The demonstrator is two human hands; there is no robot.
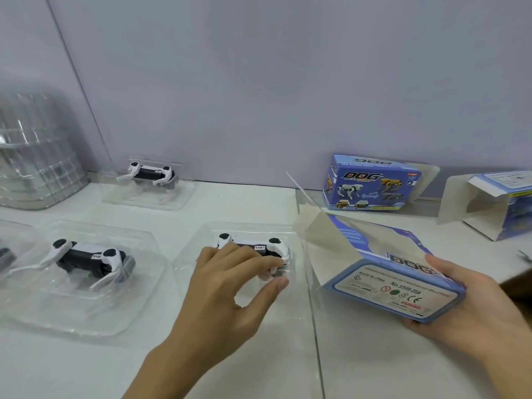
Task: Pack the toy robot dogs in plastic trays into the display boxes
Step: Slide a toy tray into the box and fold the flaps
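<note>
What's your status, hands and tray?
Left hand pinching tray with toy dog. Right hand holding open box. Path clear.

The blue display box held in the right hand carried, on its pale end panel, "MADE IN CHINA", "No 5599-20A" and a CE mark, with small round symbols too fine to read. Large letters "DOG" ran along its upper edge. The closed box standing by the wall read "DOG" on its front. White labels on the toy dogs were illegible.
</note>
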